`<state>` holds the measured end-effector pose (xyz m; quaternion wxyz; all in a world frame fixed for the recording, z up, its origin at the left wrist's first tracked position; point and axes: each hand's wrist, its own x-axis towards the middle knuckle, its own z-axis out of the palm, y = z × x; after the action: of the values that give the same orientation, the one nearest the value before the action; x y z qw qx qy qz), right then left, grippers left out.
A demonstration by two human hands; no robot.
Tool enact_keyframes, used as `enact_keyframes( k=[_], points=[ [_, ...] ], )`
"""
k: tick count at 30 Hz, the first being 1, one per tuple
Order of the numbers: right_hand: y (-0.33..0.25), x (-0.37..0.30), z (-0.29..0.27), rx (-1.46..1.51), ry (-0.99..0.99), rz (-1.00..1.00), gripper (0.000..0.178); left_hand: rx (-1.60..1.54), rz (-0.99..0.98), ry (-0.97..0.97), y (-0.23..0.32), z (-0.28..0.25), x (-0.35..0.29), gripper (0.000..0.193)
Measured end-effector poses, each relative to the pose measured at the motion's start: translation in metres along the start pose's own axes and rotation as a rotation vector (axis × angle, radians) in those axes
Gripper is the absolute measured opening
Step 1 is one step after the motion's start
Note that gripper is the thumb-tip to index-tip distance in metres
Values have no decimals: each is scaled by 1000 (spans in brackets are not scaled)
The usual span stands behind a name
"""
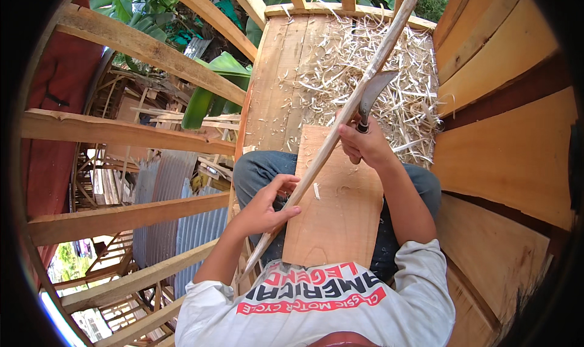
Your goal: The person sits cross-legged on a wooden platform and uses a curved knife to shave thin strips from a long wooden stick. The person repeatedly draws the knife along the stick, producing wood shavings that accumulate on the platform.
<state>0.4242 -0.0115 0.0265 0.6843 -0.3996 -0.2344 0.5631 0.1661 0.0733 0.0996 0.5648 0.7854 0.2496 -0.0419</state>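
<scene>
A long, slim wooden pole slants across my lap, from the lower left up past the far edge. My left hand is loosely around its lower part, thumb across the top and fingers curled at its left side; the fingertips are partly hidden. In my right hand is a curved knife, its dark handle mostly covered by my closed fingers. The knife's blade lies along the pole's right side, pointing away from me. Beneath the pole, a flat wooden board rests over my lap.
Curled wood shavings lie thick on the plank floor ahead. Wooden rails with open gaps run along the left, with corrugated metal sheets below. A plank wall stands close on the right. Large green leaves hang beyond the rails.
</scene>
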Motion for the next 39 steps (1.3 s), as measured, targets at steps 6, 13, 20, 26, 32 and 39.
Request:
enact_keyframes(
  k=[6,13,20,26,32,39],
  points=[
    [-8,-7,-1,-190,42,-9,38,-267,-191,-226,-16,12,43,21],
    [-8,-7,-8,-738,261,-433,46,-168,-188,71,-9,18,36,20],
    [8,-10,13,-1380,244,-487,62,-27,-95,357,3,24,21,24],
    [3,-16,10,-1497,340,-625,68,109,-8,444,25,38,8,17],
    [0,-18,7,-1553,430,-782,71,86,10,450,25,44,5,16],
    [-35,-8,-66,-1121,934,-469,75,165,-45,212,9,70,-1,20]
  ],
)
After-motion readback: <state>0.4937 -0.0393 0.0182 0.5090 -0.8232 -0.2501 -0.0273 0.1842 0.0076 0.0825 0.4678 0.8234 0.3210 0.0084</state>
